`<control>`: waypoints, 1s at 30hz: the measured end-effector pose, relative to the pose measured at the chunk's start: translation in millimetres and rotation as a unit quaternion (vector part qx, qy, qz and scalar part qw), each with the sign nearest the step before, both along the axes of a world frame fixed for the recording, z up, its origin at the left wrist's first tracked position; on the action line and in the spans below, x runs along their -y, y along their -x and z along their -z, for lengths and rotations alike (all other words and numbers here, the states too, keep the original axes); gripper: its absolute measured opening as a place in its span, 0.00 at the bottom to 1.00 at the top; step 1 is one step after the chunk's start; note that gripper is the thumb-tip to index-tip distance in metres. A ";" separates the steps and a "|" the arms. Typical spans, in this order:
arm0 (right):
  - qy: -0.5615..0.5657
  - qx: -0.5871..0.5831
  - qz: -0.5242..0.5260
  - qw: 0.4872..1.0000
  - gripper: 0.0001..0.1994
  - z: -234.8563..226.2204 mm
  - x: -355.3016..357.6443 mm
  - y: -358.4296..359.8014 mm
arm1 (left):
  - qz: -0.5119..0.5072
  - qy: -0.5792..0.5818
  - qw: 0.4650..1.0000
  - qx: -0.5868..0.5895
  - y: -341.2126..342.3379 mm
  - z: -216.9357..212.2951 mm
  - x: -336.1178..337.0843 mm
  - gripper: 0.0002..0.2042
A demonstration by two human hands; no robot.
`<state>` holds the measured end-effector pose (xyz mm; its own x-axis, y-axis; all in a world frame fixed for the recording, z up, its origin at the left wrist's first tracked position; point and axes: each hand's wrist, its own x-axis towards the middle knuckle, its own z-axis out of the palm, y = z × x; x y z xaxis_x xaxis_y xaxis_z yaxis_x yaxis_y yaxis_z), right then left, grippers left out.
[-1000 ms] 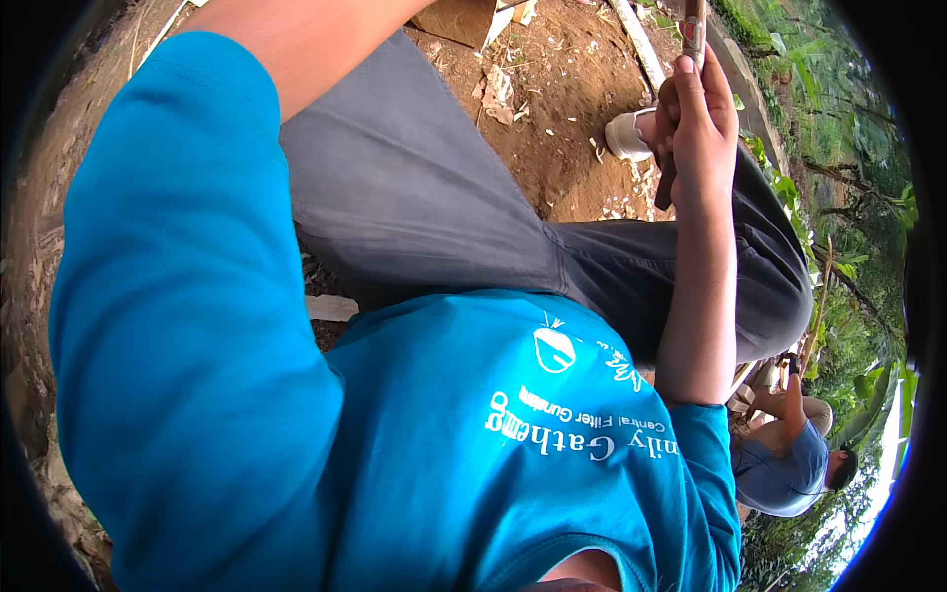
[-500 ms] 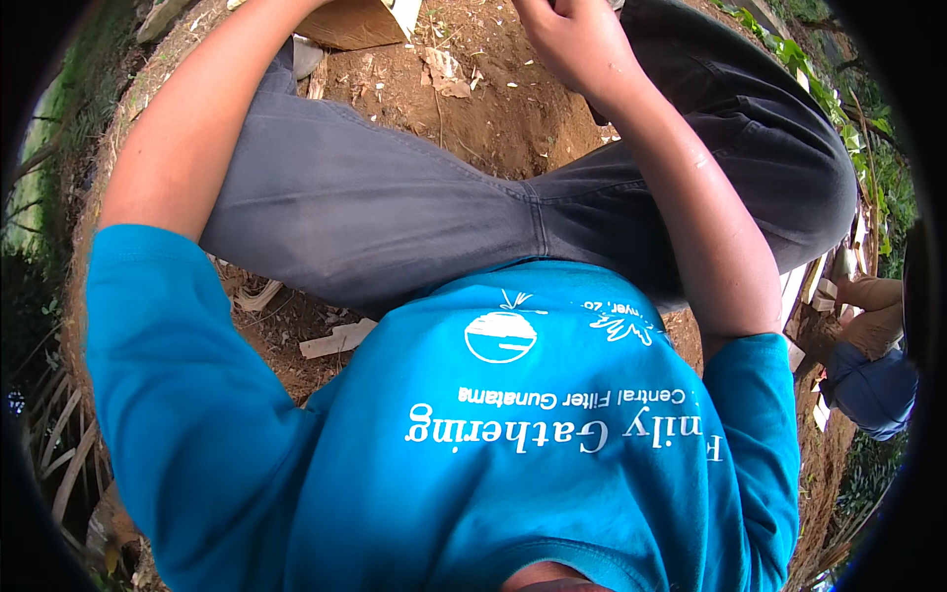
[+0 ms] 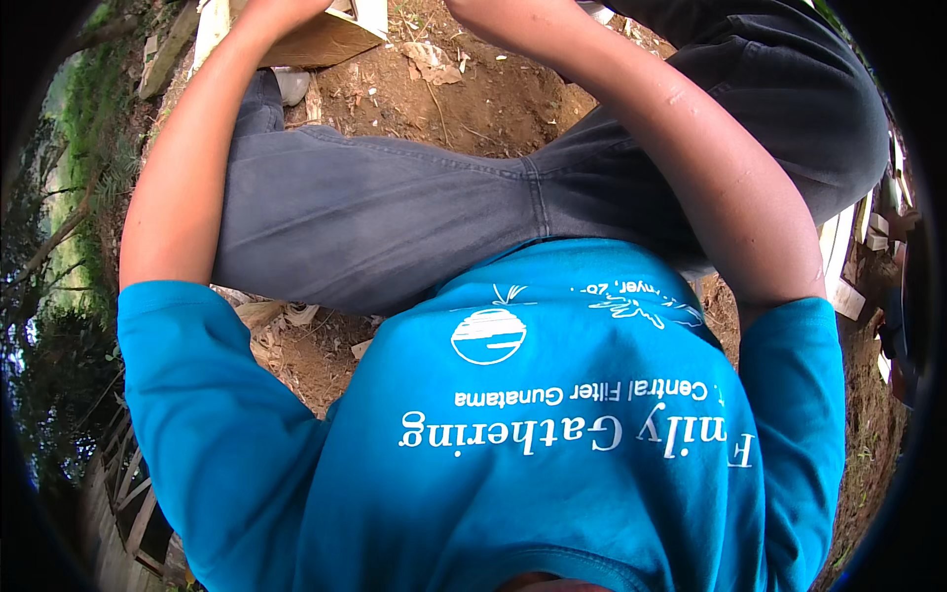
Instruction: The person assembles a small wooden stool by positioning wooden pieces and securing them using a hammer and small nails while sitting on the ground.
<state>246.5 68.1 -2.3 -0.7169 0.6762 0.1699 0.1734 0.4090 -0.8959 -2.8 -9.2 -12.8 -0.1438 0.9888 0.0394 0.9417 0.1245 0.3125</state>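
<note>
With both hands cut off at the top edge, grip unreadable, the left hand (image 3: 281,12) could let the wooden box (image 3: 306,39) tip onto the dirt ground (image 3: 473,89).

- Even, soft daylight is seen throughout; shadows are faint.
- Strong fisheye bending is shown toward the black circular rim.
- Slight softness is noticed at the edges; no glare.
</note>
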 end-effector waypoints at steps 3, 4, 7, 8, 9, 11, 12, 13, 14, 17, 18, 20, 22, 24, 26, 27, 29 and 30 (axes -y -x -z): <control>-0.017 -0.051 0.006 0.999 0.17 5.3 4.5 3.9 | -0.017 0.027 0.999 0.040 6.7 10.9 3.0 0.14; 0.005 -0.101 -0.006 0.995 0.18 -13.0 8.9 3.0 | -0.008 0.006 0.999 0.040 9.0 17.1 6.4 0.14; 0.032 -0.074 -0.005 0.997 0.18 -9.2 10.8 1.3 | -0.006 0.024 0.999 0.030 4.7 16.5 2.7 0.13; 0.032 0.013 -0.003 0.999 0.17 2.5 8.8 -0.4 | 0.002 0.044 0.999 0.017 4.3 17.6 1.7 0.13; 0.032 0.098 -0.006 0.995 0.17 1.8 8.1 1.7 | 0.005 0.066 0.998 0.003 6.0 17.4 3.2 0.13; 0.050 0.060 -0.018 0.997 0.16 -2.9 3.4 1.4 | -0.019 0.075 0.994 0.080 6.0 20.3 4.6 0.13; 0.060 0.042 -0.023 0.997 0.15 -8.1 2.8 0.7 | -0.012 0.052 0.994 0.092 3.1 22.0 4.9 0.12; 0.074 0.008 -0.030 0.997 0.15 -10.6 2.0 2.2 | -0.005 0.030 0.994 0.103 1.8 22.3 5.2 0.12; 0.089 -0.026 -0.037 0.995 0.16 -12.3 1.0 4.0 | -0.012 0.060 0.983 0.175 1.6 21.6 4.8 0.10; 0.126 -0.082 -0.020 0.989 0.18 -10.6 -0.6 9.4 | 0.034 -0.004 0.990 0.140 -2.5 12.7 -3.0 0.10; 0.138 -0.071 -0.014 0.988 0.18 -13.3 1.3 7.5 | 0.036 -0.027 0.991 0.127 -4.0 8.6 -2.9 0.11; 0.173 -0.073 -0.015 0.982 0.18 -14.7 2.1 6.7 | 0.013 -0.002 0.998 0.067 -1.9 -4.1 -6.2 0.11; 0.216 -0.098 -0.032 0.971 0.18 -18.0 3.6 7.2 | 0.007 -0.006 0.999 0.049 -4.5 -12.0 -7.8 0.11; 0.232 -0.065 -0.055 0.969 0.18 -38.1 2.4 -4.6 | 0.021 -0.037 0.996 0.073 -4.8 -14.1 -8.0 0.12; 0.215 -0.079 -0.072 0.971 0.18 -36.9 1.3 -3.3 | 0.012 -0.024 0.999 0.033 -4.6 -16.3 -6.0 0.13; 0.188 -0.110 -0.069 0.974 0.18 -19.6 -3.0 2.4 | 0.014 -0.020 1.000 0.014 -7.1 -18.2 -9.4 0.13; 0.169 -0.120 -0.068 0.976 0.18 -13.4 -6.0 4.5 | 0.011 0.006 1.000 -0.004 -12.8 -24.0 -10.7 0.13; 0.177 -0.101 -0.071 0.976 0.18 -19.8 -5.9 3.4 | 0.006 0.020 1.000 -0.013 -14.0 -25.9 -9.0 0.12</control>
